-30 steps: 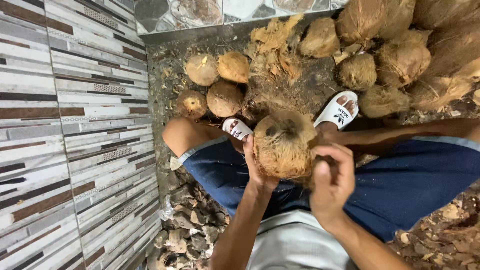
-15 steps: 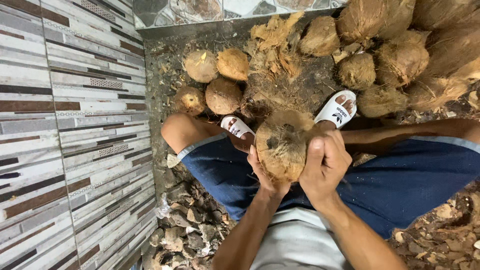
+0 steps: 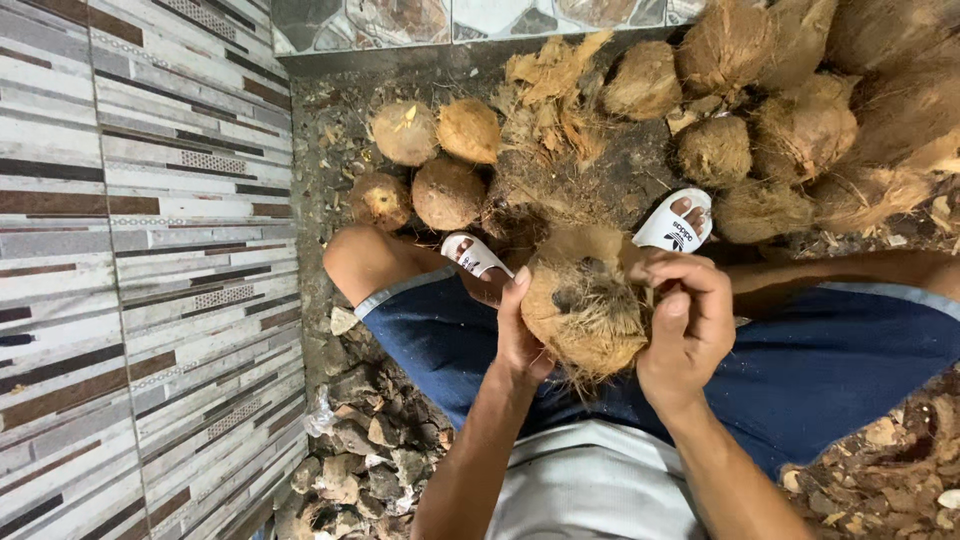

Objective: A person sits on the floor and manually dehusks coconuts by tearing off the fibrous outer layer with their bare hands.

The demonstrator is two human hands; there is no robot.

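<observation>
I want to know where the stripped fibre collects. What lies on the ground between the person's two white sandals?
In the head view, a mound of loose husk fibre lies between the left sandal and right sandal, partly hidden by the held coconut.

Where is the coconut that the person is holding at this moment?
In the head view the coconut sits at centre, between the left hand and right hand, above the blue shorts, near the white sandals.
</observation>
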